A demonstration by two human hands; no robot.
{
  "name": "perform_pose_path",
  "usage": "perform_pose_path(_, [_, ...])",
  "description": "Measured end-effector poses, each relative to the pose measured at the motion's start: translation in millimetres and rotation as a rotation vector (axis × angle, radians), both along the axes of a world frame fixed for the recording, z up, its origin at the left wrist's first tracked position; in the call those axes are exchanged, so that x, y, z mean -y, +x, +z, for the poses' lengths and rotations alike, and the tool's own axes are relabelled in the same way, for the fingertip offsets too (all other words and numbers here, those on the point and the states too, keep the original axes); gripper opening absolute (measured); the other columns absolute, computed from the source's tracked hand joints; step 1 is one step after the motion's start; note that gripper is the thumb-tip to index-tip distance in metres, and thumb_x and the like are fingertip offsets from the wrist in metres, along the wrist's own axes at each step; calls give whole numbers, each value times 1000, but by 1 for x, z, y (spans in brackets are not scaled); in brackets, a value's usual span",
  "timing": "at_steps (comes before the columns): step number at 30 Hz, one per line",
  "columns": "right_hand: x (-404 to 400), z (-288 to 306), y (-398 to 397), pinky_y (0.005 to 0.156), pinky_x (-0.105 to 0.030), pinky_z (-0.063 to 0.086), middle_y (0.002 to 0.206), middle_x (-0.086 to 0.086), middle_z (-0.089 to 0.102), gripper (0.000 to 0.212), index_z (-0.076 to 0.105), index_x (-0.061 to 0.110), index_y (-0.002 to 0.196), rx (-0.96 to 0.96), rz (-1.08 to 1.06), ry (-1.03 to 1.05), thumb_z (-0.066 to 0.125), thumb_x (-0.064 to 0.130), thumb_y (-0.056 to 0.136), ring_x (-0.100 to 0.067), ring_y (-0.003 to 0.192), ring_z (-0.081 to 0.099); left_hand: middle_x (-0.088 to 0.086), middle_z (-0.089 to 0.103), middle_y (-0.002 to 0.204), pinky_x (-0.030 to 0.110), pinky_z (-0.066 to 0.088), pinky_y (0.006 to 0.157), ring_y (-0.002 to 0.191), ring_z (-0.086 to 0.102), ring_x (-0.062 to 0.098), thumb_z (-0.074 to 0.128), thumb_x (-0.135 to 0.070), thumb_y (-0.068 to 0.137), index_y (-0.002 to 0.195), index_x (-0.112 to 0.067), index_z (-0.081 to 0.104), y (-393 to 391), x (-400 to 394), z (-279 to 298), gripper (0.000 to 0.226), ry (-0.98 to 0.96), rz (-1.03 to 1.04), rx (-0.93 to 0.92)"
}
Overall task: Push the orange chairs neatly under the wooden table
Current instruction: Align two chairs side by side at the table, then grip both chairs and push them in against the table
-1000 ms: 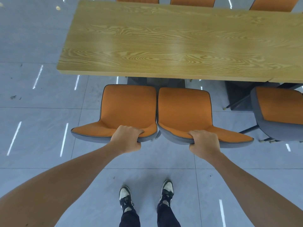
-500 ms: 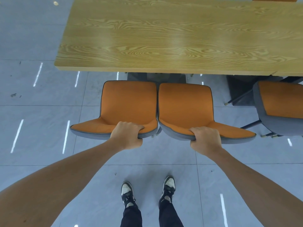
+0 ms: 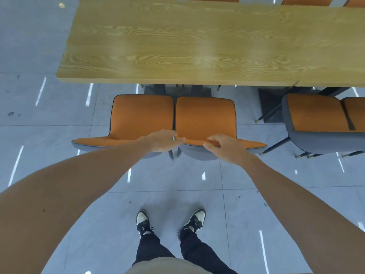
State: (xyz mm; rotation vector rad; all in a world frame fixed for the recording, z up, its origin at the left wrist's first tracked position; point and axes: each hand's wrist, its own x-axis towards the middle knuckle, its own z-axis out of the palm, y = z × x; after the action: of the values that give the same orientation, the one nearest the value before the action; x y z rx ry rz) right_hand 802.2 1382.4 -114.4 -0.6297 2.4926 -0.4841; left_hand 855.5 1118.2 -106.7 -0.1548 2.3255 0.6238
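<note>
Fingers of L hand (image 3: 162, 140) lie loose on L chair (image 3: 142, 115). R hand's (image 3: 227, 148) curl over R chair (image 3: 205, 117) back, near table (image 3: 197, 46).

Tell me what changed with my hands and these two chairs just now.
Both hands slid inward toward the gap between the chairs. The left hand loosened its grip on the left chair, fingers now stretched out; the right hand still pinches the top edge of the right chair. The chairs stay side by side, short of the table.
</note>
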Motion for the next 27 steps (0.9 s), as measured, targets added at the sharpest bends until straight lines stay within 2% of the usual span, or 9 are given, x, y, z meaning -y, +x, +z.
perform_pose_path(2, [-33,10,-6,79,-34,52,92,9,66,66,66,24,102,1,-4,18,32,78,86,-11,84,62,0,46,154,46,35,112,140,43,25,31,-69,97,151,-21,42,-17,-41,13,73,21,-26,-46])
perform_pose_path(5, [-91,25,-20,86,-35,49,101,8,67,62,66,27,104,47,-16,104,32,76,85,-14,92,62,3,43,156,43,35,109,141,42,25,35,-60,100,152,-18,40,-45,-106,29,67,14,-110,-106])
perform_pose_path(11, [-221,57,-49,116,-43,26,156,7,39,76,43,31,146,132,-160,239,43,75,85,-21,142,34,5,44,155,45,36,108,139,43,30,45,-50,99,148,-17,44,-102,-237,51,59,-26,-303,-151])
perform_pose_path(14, [-286,76,-64,111,-40,34,147,11,49,75,43,34,146,148,-248,241,47,75,83,-17,134,45,8,53,145,40,44,99,122,53,28,47,-46,99,133,-17,52,-136,-299,64,45,-44,-405,-182])
perform_pose_path(18, [-367,96,-82,111,-44,36,147,8,47,72,45,31,144,156,-339,215,51,69,84,-20,134,44,6,30,163,34,27,116,148,29,27,46,-42,103,156,-15,30,-178,-384,78,62,-14,-451,-226])
perform_pose_path(20, [-406,100,-97,109,-48,37,147,-2,47,65,45,19,146,161,-367,201,53,56,93,-27,134,44,8,43,152,25,26,106,139,40,21,48,-30,106,144,-9,46,-200,-425,82,44,79,-416,-248])
perform_pose_path(22, [-446,105,-117,104,-45,42,137,-6,55,57,53,17,139,145,-405,267,53,52,94,-31,126,51,7,57,115,33,33,101,108,54,14,49,-19,105,110,-5,58,-225,-467,82,17,136,-356,-258])
perform_pose_path(23, [-465,109,-127,102,-43,43,135,-5,57,55,55,20,136,128,-419,313,53,55,93,-30,123,52,6,58,107,39,40,101,100,55,17,51,-25,104,105,-5,56,-239,-488,83,20,117,-356,-299])
perform_pose_path(27, [-543,118,-176,107,-42,36,142,-6,52,57,52,23,139,-7,-447,334,55,54,92,-29,130,47,13,52,140,52,44,103,127,50,34,47,-51,97,141,-10,46,-302,-574,84,60,1,-446,-410])
